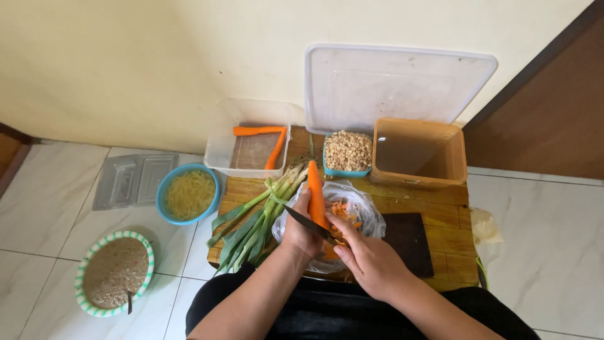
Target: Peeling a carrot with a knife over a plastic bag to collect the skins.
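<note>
a person sits at a low wooden worktop (pixel 440 236) set on a tiled floor, a carrot (pixel 316 192) held upright over an open plastic bag (pixel 371 217) of orange peelings near the worktop's front edge. the left hand (pixel 301 230) is closed around the carrot's lower end, and the carrot's long axis runs from that hand straight away from the body, its tip pointing toward the back edge. the right hand (pixel 371 258) is closed on the handle of a dark knife (pixel 306 223), whose blade lies slantwise across the carrot's lower part, touching it just above the left hand's fingers. both hands sit close together over the bag, the left the nearer to the carrot's length, the right coming in from the side.

a bundle of green leeks (pixel 255 223) lies diagonally along the left side of the worktop. behind, at the back edge, stand a clear tub (pixel 220 141) with two peeled carrots, a small blue bowl of peanuts (pixel 347 151) and an orange tub of water (pixel 418 151). a dark cutting board (pixel 409 239) rests just right of the bag.
</note>
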